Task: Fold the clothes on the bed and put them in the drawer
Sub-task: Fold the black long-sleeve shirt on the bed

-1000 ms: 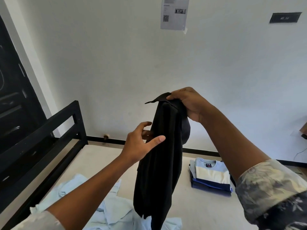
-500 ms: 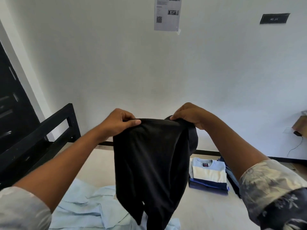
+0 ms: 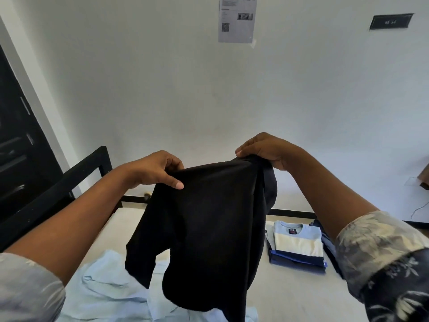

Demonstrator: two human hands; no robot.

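The left hand [image 3: 153, 168] pinches one top corner of the black garment [image 3: 204, 228] between its thumb and curled fingers [image 3: 174, 183]. The right hand [image 3: 267, 149] grips the other top corner with its fingers curled over the edge, so the cloth hangs spread between the two hands, above the bed [image 3: 290, 296]. Under the left fingers a crumpled light blue shirt [image 3: 104, 293] lies on the mattress, and below the right fingers sits a folded stack of clothes [image 3: 298, 245] with a striped top uppermost; whether the hanging hem touches the shirt cannot be told.
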